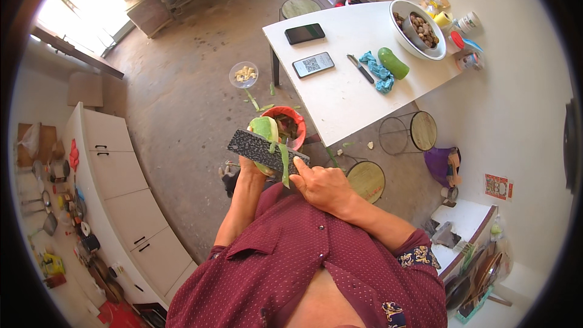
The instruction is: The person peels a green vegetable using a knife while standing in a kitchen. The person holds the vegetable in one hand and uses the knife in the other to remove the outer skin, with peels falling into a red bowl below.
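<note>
My left hand (251,169) holds a partly peeled green gourd (263,128) from below, in front of my body. My right hand (321,187) grips a cleaver with a black speckled blade (248,146), its handle hidden in the fist. The blade lies across the gourd and covers its middle. A strip of green peel (285,166) hangs over the blade. Just beyond the hands stands a bin with a red rim or liner (299,120), with scraps inside.
On the white table (328,109) lie two phones, a peeler (360,69), crumpled blue plastic (378,73) and another green gourd (393,63). A white basin (396,38) sits at its far end. Round stools (365,182) stand nearby. Peel and a plastic bowl (243,74) are on the floor.
</note>
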The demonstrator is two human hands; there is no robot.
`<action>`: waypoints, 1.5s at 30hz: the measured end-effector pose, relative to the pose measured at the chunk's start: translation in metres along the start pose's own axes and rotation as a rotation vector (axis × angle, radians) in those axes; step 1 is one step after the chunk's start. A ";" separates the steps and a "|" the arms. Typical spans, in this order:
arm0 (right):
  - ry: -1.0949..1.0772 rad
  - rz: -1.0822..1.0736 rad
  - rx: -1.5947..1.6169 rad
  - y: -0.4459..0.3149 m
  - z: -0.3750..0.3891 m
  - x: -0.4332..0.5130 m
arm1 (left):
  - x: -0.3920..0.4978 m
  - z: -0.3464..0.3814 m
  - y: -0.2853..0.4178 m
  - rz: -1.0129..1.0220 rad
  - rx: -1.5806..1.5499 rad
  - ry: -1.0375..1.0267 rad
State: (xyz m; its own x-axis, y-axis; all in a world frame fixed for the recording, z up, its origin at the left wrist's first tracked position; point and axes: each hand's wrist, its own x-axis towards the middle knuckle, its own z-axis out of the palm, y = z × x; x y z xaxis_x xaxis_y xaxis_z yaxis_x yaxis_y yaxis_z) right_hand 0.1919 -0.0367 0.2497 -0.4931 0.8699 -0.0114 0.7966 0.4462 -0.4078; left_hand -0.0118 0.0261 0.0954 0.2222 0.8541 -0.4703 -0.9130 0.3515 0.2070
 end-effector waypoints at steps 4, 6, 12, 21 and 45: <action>-0.004 0.038 0.020 -0.008 0.003 0.014 | -0.006 0.004 -0.009 0.073 0.011 -0.005; 0.006 0.044 0.043 -0.008 0.004 0.017 | -0.004 -0.004 -0.016 0.103 0.009 -0.008; -0.021 0.039 0.010 -0.002 -0.002 0.001 | -0.007 0.013 0.003 0.002 0.006 -0.025; 0.005 0.029 0.021 0.008 0.000 -0.003 | -0.006 0.016 0.001 -0.013 0.004 -0.036; 0.068 -0.012 0.024 0.022 0.028 0.022 | -0.025 0.021 -0.013 -0.028 -0.083 -0.051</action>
State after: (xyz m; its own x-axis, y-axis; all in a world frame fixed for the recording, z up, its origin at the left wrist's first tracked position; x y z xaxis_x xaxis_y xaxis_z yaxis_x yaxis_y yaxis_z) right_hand 0.1892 -0.0139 0.2149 -0.4770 0.8772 0.0550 0.7818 0.4520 -0.4294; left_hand 0.0020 0.0085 0.1222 0.2634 0.8632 -0.4306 -0.9308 0.3447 0.1217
